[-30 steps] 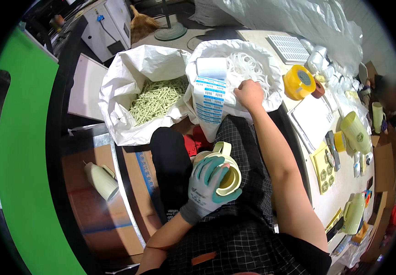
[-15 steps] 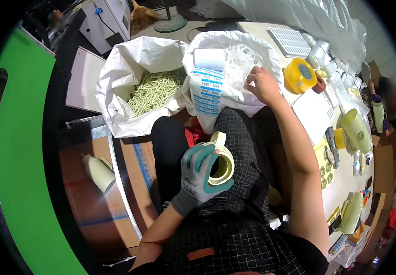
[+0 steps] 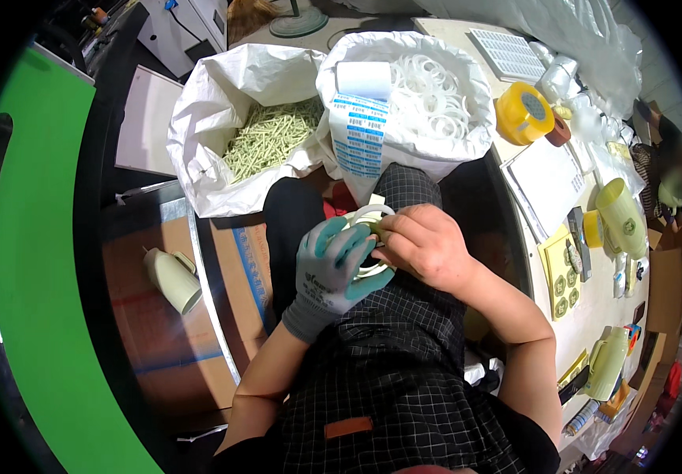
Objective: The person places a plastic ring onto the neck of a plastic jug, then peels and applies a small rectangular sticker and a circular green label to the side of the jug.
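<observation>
Worktop (image 3: 596,304) stood at 3 o'clock, ring bag (image 3: 416,154) at 12. Jug (image 3: 374,270) was at lap, centre, partly hidden; mouth up, long axis seemingly steep. Hands: gloved left (image 3: 329,268) gripped jug, bare right (image 3: 428,249) pinched apparent white ring (image 3: 369,210) at mouth. Ring out; seating looked unfinished.

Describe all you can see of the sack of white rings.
The white sack looks like thin plastic, crumpled, its mouth wide open. White rings lie loose inside; a label roll sits at the mouth's left, its strip hanging down the front. It sits between another sack and the table. Neither left hand nor right hand touches it.
</observation>
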Available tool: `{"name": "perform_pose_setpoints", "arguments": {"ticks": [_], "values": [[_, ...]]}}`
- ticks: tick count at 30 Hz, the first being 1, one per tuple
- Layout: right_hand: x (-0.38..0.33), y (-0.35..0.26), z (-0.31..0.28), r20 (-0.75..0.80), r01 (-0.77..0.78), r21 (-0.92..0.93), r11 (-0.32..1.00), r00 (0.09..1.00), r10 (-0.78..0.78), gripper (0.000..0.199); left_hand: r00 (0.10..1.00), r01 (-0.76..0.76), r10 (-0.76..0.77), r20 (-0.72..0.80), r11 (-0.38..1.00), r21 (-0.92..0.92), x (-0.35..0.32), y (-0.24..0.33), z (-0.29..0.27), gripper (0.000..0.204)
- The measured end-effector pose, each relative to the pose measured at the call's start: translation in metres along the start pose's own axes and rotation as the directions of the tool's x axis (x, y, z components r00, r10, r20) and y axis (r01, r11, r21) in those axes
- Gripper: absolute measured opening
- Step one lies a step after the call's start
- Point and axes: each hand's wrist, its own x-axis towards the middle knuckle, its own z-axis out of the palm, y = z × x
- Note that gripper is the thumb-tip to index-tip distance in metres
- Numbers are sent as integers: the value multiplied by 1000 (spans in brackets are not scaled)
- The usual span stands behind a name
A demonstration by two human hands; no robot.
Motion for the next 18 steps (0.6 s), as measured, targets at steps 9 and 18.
{"name": "perform_pose_setpoints", "arguments": {"ticks": [9, 18], "values": [[-10, -15, 4, 387, -222, 166, 961, 911, 143, 46, 968, -3, -18, 250, 996, 84, 23, -8, -19, 51], [-15, -25, 26, 238, -199, 149, 969, 958, 160, 43, 990, 12, -54, 130, 952, 306, 9, 8, -25, 43]]}}
